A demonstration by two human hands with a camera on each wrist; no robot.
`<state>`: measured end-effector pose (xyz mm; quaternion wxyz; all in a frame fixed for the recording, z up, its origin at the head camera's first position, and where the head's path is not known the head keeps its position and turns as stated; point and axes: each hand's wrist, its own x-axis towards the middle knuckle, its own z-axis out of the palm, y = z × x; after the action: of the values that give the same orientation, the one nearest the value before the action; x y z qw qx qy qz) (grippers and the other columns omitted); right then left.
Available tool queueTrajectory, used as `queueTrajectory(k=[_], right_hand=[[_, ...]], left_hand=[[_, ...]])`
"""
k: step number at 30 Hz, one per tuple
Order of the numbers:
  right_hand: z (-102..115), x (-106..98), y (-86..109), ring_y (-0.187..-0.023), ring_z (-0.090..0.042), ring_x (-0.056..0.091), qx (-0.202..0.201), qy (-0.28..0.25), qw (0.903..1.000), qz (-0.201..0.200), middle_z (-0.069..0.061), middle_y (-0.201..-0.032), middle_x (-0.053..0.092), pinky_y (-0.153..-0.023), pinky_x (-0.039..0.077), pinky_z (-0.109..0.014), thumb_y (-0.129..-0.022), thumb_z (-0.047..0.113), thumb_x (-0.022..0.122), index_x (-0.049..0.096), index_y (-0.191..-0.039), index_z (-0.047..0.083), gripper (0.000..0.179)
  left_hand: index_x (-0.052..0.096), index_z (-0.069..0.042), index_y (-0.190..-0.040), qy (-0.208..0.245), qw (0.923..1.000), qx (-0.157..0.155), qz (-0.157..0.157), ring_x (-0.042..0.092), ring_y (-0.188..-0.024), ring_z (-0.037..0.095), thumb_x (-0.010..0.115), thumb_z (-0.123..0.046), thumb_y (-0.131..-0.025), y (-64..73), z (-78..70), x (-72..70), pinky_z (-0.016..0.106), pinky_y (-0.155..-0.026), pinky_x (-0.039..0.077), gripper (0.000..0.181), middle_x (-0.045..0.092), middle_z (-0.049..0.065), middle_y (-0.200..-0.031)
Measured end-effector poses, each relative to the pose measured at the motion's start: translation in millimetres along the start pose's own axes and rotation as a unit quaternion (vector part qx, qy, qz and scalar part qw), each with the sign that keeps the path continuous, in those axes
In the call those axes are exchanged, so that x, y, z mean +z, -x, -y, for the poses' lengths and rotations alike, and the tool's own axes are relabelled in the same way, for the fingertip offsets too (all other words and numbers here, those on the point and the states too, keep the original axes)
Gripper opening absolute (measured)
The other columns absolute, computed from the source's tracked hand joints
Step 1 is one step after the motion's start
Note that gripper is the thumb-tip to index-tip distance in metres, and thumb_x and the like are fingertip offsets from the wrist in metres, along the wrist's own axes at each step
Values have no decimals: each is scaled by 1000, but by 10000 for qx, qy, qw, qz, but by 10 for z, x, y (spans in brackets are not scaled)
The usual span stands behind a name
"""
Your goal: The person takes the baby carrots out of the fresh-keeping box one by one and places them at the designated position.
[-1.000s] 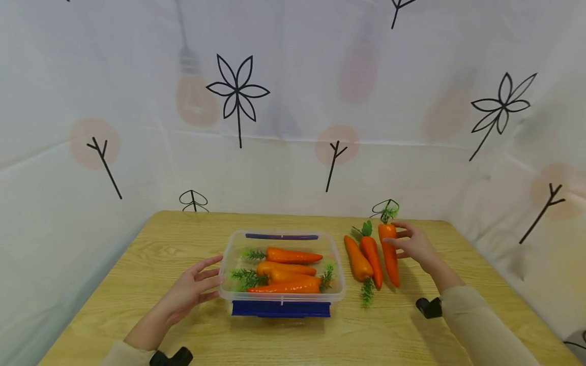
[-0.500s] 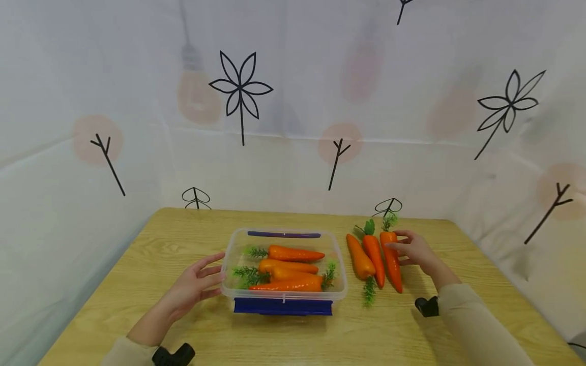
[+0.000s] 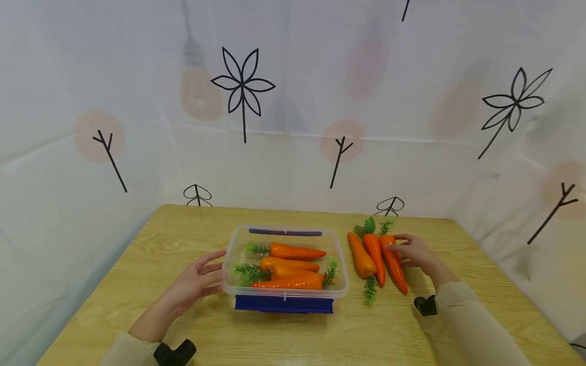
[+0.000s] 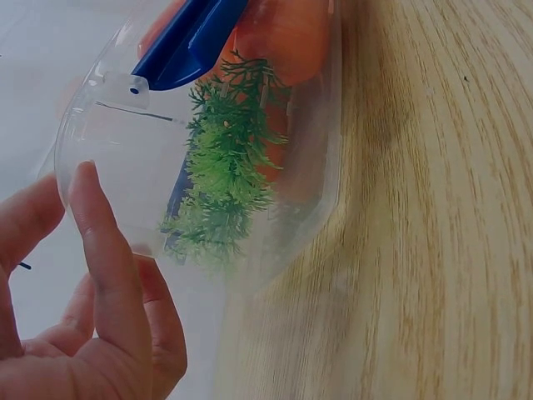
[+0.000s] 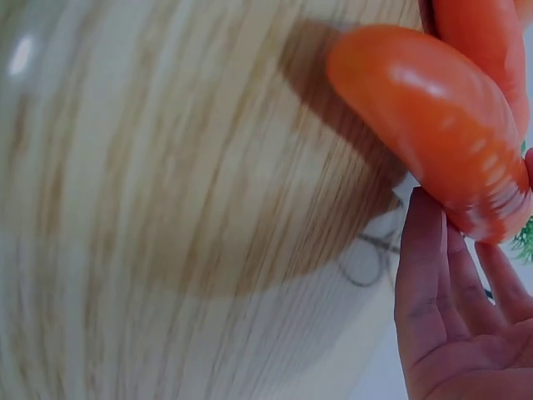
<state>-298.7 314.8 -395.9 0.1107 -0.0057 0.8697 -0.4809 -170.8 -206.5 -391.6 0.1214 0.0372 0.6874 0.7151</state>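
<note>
In the head view my left hand [image 3: 189,284] reaches to the left side of a clear plastic box [image 3: 230,249] with blue clips. Its fairly straight fingertips touch the box near the rim, as the left wrist view also shows. Several orange carrots [image 3: 297,252] with green tops lie inside. Right of the box, my right hand [image 3: 418,256] holds the top end of the rightmost carrot [image 3: 397,272] between thumb and fingers. That carrot lies slanted, its tip toward me. Beside it are a redder carrot [image 3: 375,259] and a thicker one [image 3: 361,256] with its green top toward me.
Everything stands on a wood-grain table [image 3: 183,229]. A white cloth [image 3: 293,168] with printed plants and light bulbs hangs behind and at both sides. A black wrist device [image 3: 175,352] sits at my left cuff, another [image 3: 426,305] at my right.
My right hand has lowered the rightmost carrot; its green top dropped and its tip swung slightly right toward me. The left hand stays at the box. The head view has shifted slightly.
</note>
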Motion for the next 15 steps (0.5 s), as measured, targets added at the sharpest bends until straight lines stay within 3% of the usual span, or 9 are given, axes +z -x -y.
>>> queueTrajectory(k=[5, 11, 15], right_hand=[[-36, -3, -12, -77, -20, 60, 3, 60, 10000, -12, -35, -120, 45, -70, 54, -39, -90, 29, 61, 26, -137, -12, 72], [-103, -8, -37, -73, -18, 59, 82, -2, 10000, 53, -20, -101, 56, -69, 54, -34, -90, 30, 63, 26, -137, -13, 73], [-134, -15, -38, -76, -20, 61, 22, -48, 9999, 99, -25, -107, 54, -71, 54, -36, -90, 30, 63, 25, -137, -13, 74]], left_hand=[[25, -3, -146, 7, 10000, 12, 4, 54, -109, 32, 63, -17, -91, -5, 3, 4, 33, -81, 52, 69, 30, 31, -140], [24, -3, -146, 10, 10000, -11, 12, 54, -109, 31, 63, -17, -90, -5, 3, 1, 33, -81, 52, 69, 31, 31, -140], [24, -3, -146, -4, 10000, -20, 15, 54, -109, 31, 63, -18, -90, -3, 2, -3, 33, -81, 52, 69, 31, 31, -139]])
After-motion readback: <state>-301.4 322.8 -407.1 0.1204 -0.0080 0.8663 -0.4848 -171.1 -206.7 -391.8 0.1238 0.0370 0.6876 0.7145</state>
